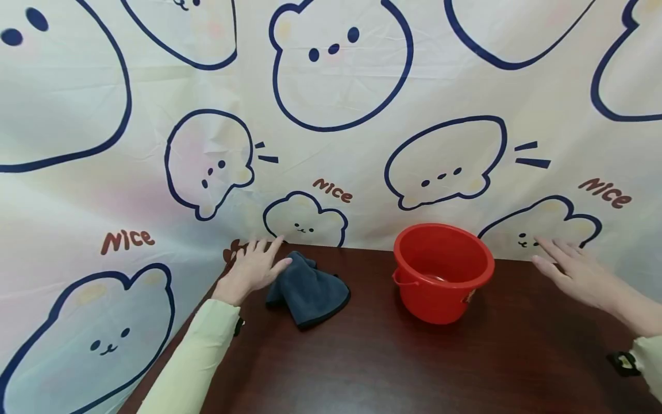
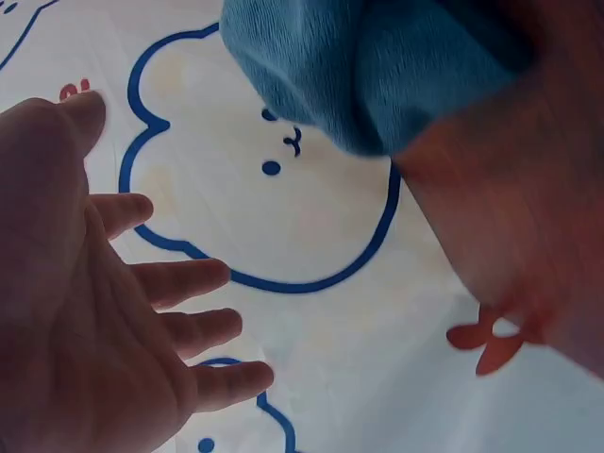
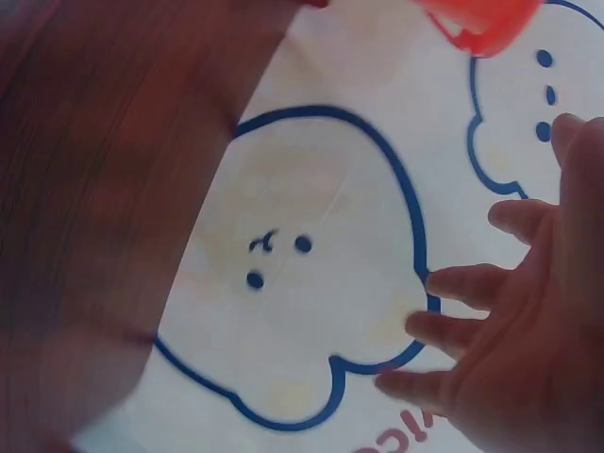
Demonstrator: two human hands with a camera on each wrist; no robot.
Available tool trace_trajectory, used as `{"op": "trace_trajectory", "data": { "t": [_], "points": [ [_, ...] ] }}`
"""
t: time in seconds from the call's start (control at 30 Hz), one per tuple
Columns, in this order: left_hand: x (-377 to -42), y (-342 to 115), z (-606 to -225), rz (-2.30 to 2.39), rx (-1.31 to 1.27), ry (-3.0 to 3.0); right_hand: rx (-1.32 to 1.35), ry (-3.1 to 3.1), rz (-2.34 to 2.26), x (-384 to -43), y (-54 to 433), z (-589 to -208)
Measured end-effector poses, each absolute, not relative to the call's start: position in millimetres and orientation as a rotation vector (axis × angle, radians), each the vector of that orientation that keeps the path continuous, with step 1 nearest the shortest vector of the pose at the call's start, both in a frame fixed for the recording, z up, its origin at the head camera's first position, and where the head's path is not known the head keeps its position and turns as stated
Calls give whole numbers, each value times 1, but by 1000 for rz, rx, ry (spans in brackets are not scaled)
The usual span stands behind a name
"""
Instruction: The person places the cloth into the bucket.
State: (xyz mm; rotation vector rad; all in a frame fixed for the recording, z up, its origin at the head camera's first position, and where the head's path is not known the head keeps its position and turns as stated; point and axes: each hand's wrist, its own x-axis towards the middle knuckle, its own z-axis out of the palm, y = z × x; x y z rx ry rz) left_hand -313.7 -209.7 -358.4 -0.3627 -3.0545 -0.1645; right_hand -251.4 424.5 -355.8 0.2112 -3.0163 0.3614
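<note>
From the head view, a red bucket (image 1: 442, 270) stands on the dark counter (image 1: 403, 368). A blue cloth (image 1: 308, 289) lies well to the left of the bucket, crumpled, with its long side running toward the front edge. The left hand (image 1: 257, 267) is spread flat, its thumb touching the cloth's far corner. The right hand (image 1: 574, 270) is spread too, holding nothing, just right of the bucket. The left hand is much nearer the cloth.

From the left wrist, the left hand's fingers (image 2: 179, 281) are open, and the cloth (image 2: 377, 66) sits beyond them.

From the right wrist, the right hand's fingers (image 3: 462, 330) are open, with the bucket (image 3: 481, 21) up past them, over the bear curtain (image 3: 311, 226).
</note>
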Motion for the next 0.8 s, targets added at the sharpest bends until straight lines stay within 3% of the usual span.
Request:
{"op": "trace_trajectory", "data": {
  "t": [0.23,0.8],
  "points": [
    [-316,-192,-375,-256,-398,-3089,330,-2932,825,-253,407,-355],
    [-319,-166,-405,-376,-387,-3009,351,-2728,1028,-251,367,-378]
  ]
}}
